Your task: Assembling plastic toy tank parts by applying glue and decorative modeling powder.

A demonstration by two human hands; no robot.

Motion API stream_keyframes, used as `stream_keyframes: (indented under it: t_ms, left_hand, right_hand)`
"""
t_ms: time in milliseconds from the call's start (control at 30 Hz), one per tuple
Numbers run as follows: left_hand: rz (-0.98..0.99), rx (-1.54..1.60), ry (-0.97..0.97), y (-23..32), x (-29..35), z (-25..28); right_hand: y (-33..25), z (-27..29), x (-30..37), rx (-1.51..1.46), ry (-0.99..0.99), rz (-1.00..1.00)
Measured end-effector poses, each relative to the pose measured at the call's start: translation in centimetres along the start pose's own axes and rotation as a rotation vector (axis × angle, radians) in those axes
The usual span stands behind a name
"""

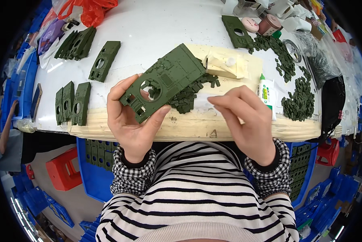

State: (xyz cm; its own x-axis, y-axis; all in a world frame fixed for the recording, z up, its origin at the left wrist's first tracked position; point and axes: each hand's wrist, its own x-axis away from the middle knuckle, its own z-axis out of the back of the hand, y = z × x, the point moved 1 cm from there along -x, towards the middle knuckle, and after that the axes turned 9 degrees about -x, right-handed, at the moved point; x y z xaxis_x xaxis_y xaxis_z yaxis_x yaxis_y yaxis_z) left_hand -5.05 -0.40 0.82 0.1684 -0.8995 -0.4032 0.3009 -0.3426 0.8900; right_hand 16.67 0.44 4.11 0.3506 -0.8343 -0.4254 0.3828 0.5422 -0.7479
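Observation:
My left hand [129, 128] grips a dark green plastic model tank hull [173, 73] by its near end, tilted above the table's front edge. A large round hole and smaller square openings show in its top. To its right, my right hand [249, 123] hovers apart from the hull, thumb and forefinger pinched together; whatever may be between the tips is too small to make out. Below and behind the hull lies a heap of small green plastic pieces [184, 101], partly hidden by it. A cream-coloured block [223, 66] stands just beyond, and a white glue tube with a green cap [265, 92] lies near my right hand.
More green hulls [105, 60] lie at the left, and another hull [234, 32] at the back right. Loose green pieces [299, 101] spread along the right. Blue trays [93, 179] holding hulls sit below the table. A red stool [64, 169] and another person's arm [6, 128] are at left.

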Motion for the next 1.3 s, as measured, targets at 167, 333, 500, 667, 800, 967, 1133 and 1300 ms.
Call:
stream_keyframes:
  t_ms: [167, 333, 500, 667, 800, 967, 1133, 1300]
  left_hand:
    - [-0.086, 0.15, -0.208, 0.3, 0.1, -0.7]
    - [-0.122, 0.239, -0.456, 0.8, 0.6, -2.0]
    - [0.071, 0.48, -0.678, 1.7, 0.8, -3.4]
    - [0.263, 0.703, -0.725, 2.1, 1.1, -5.1]
    - [0.31, 0.818, -0.761, 1.4, 1.1, -5.9]
    - [0.308, 0.778, -0.796, 1.3, 1.0, -5.7]
    - [0.359, 0.782, -0.762, 1.8, 1.0, -5.7]
    - [0.338, 0.761, -0.76, 1.7, 1.1, -5.7]
  right_hand:
    - [-1.7, 3.3, 1.5, -0.226, 0.244, -0.149]
    - [-1.9, 5.0, 2.0, -0.244, 0.228, -0.04]
    - [-2.1, 4.8, 2.6, -0.36, 0.28, -0.208]
    - [-2.0, 4.4, 2.7, -0.474, 0.289, -0.32]
    - [-1.2, 4.3, 2.5, -0.366, 0.206, -0.227]
    - [-0.7, 3.7, 2.4, -0.357, 0.137, -0.261]
    - [-0.6, 3.0, 2.0, -0.339, 0.115, -0.228]
    - [-1.0, 2.4, 1.8, -0.26, 0.102, -0.182]
